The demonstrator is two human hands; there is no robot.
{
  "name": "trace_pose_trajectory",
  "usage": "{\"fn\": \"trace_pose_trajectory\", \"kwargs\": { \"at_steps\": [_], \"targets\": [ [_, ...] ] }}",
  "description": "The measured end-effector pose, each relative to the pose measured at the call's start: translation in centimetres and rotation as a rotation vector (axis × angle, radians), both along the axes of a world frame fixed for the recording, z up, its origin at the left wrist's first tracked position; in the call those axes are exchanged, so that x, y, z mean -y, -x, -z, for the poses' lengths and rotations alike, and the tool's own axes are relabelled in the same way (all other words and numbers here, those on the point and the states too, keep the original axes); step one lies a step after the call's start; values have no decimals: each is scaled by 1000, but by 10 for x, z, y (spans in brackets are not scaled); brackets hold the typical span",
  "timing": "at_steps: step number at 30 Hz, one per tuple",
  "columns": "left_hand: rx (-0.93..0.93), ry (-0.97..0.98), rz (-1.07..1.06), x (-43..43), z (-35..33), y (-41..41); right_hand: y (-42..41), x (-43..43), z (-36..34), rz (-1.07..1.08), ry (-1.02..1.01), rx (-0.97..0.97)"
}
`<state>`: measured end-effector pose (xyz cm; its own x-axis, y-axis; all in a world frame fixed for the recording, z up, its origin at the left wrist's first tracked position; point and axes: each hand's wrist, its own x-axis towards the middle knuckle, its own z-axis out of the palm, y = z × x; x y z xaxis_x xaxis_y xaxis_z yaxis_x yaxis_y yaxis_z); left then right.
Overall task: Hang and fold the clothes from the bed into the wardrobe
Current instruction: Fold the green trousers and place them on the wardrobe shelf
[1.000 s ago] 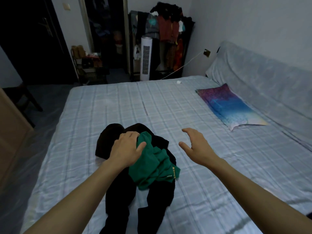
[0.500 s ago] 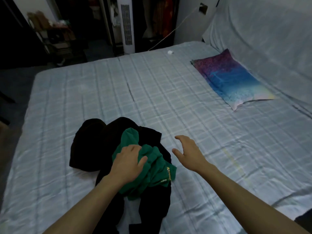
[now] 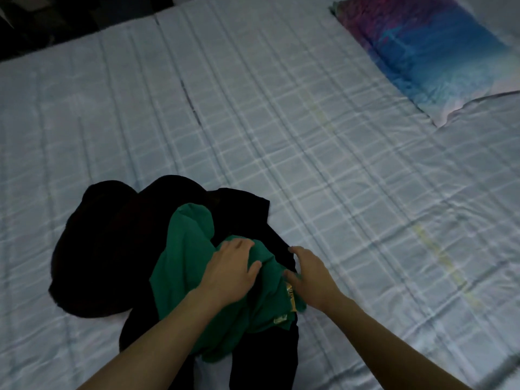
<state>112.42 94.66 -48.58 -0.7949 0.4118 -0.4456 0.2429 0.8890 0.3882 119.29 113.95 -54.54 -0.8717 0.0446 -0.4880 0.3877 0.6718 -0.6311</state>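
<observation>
Pale-blue checked cotton covers the bed, which fills nearly the whole view and serves as the sorting surface. No wardrobe shows in this frame. A pillow in purple, blue and white lies at the far right corner, well apart from the work.

Near the lower edge a heap of black clothes lies crumpled on the sheet, with what looks like a pair of legs trailing toward the person. On top of it sits the green garment, bunched rather than spread, so it is the easiest piece to lift first. That is probably why both hands go to it.

The left hand rests on the green cloth with its fingers curled over a fold and its thumb pressing in from the side, holding a bunch of fabric. The right hand comes in at the garment's right edge with fingers fairly straight and spread. Its thumb touches the green cloth and it grips nothing as yet. I judge it is about to take a second hold so the piece can be lifted clear and shaken out. A small gold tag shows at the hem, just beside the right thumb.

Half a second ago the right hand hovered over bare sheet, apart from the heap; now it meets the cloth. The left hand keeps its hold. The view has also tipped downward, and the fan and the far end of the room are gone from it.
</observation>
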Motion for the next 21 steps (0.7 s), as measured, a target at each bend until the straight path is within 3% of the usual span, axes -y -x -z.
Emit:
{"fn": "trace_pose_trajectory", "kwargs": {
  "at_steps": [8, 14, 21],
  "targets": [
    [156, -34, -42, -25, 59, 26, 16, 23, 46, 17, 150, 90],
    [49, -122, -53, -25, 56, 24, 24, 27, 45, -34, 179, -45],
    [-112, -317, -85, -10, -7, 16, 28, 31, -6, -36, 249, -210]
  ]
}}
